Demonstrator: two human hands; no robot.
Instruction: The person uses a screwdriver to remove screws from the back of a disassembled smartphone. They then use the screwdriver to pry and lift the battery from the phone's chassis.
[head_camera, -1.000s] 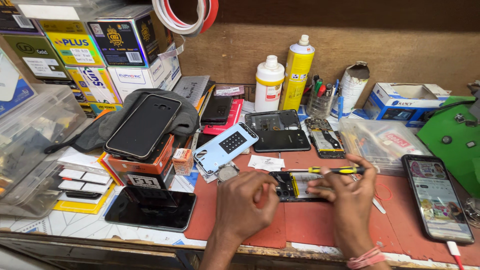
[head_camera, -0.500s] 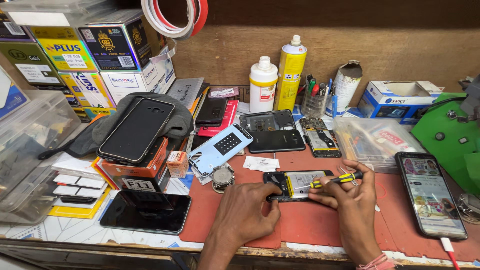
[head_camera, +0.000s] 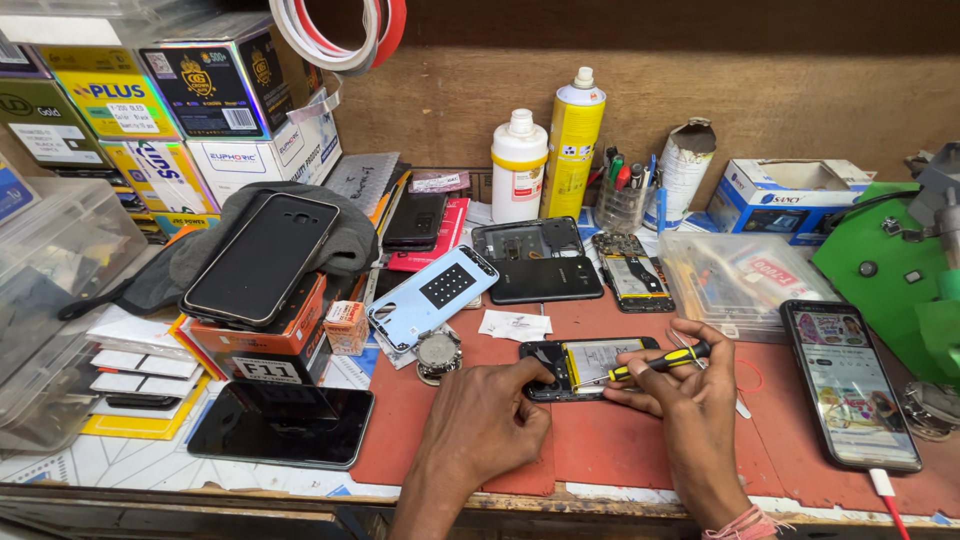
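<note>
An opened phone (head_camera: 590, 362) with its back off lies on the red work mat (head_camera: 590, 450), its battery showing. My left hand (head_camera: 485, 425) rests on the mat and steadies the phone's left end with its fingertips. My right hand (head_camera: 680, 400) grips a small yellow-and-black screwdriver (head_camera: 655, 364), its tip down on the phone's lower middle. A small white paper slip (head_camera: 514, 325) lies just behind the phone.
A lit phone on a red cable (head_camera: 848, 382) lies at right beside a green machine (head_camera: 895, 270). Phone backs and parts (head_camera: 540, 265), a light blue phone back (head_camera: 432, 296), bottles (head_camera: 572, 140), stacked boxes (head_camera: 200, 90) and a dark phone (head_camera: 282, 424) crowd the bench.
The view has shifted slightly. The screwdriver has dropped from lying along the phone's top edge to pointing its tip into the phone; my left hand keeps holding the phone's end.
</note>
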